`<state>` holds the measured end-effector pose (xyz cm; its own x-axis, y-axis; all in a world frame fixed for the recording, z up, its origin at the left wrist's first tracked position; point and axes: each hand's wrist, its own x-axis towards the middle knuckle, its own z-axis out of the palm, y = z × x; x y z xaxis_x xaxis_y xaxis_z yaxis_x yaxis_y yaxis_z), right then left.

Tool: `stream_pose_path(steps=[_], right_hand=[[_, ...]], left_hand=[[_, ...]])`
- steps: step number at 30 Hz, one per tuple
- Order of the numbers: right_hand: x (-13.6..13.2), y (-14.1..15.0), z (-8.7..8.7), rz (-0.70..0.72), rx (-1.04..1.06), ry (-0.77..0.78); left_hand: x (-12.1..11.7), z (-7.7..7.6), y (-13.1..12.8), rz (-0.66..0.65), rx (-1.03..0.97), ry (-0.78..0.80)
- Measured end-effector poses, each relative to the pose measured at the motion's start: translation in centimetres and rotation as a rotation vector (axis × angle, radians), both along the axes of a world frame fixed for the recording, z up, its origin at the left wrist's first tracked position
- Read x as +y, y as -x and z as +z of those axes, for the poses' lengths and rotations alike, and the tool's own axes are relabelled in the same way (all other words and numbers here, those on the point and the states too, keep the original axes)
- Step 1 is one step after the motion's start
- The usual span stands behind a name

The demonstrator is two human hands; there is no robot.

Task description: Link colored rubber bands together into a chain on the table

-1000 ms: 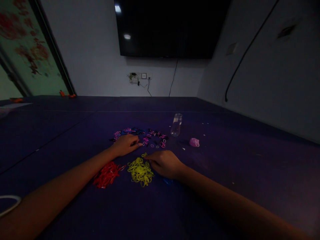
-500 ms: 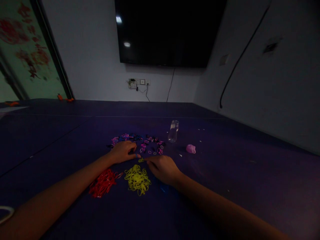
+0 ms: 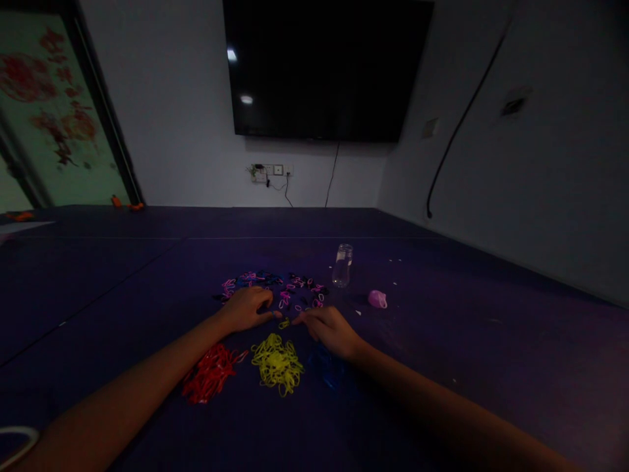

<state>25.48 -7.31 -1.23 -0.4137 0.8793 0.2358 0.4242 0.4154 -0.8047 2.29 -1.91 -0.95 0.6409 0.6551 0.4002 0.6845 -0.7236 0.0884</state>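
A few yellow rubber bands [image 3: 284, 323] lie on the dark purple surface between my hands. My left hand [image 3: 248, 308] rests just left of them, fingers bent and thumb apart, with a small blue band at the thumb. From the right, my right hand [image 3: 335, 332] points its index finger at these bands, the tip close beside them. Nearer to me is a yellow rubber band pile [image 3: 278, 366]. A red rubber band pile [image 3: 211, 375] sits under my left forearm's edge, and a dim blue rubber band pile [image 3: 329, 368] is partly hidden by my right hand.
Mixed pink, black and blue bands [image 3: 297, 283] are scattered beyond my hands. A clear bottle [image 3: 343, 267] stands upright behind them, with a pink cap [image 3: 377, 299] to its right. White scraps [image 3: 358, 313] dot the surface. A large screen [image 3: 324, 72] hangs on the wall.
The view has shifted a little, so everything appears slightly lower. My right fingertip, earlier at the small yellow bands, now shows a slight gap from them. The piles look the same.
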Motion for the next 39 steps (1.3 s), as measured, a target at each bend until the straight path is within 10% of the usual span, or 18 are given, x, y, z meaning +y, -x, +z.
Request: stream_pose_path(steps=[15,29,39], right_hand=[[0.8,0.0,0.2,-0.019,0.608,0.442],[-0.7,0.4,0.2,-0.167,0.290,-0.010],[0.0,-0.3,0.7,-0.135,0.475,0.175]], left_hand=[[0.0,-0.2,0.0,-0.034,-0.065,-0.010],[0.0,0.4,-0.3,0.027,0.006,0.064],[-0.1,0.2,-0.1,0.009,-0.012,0.037]])
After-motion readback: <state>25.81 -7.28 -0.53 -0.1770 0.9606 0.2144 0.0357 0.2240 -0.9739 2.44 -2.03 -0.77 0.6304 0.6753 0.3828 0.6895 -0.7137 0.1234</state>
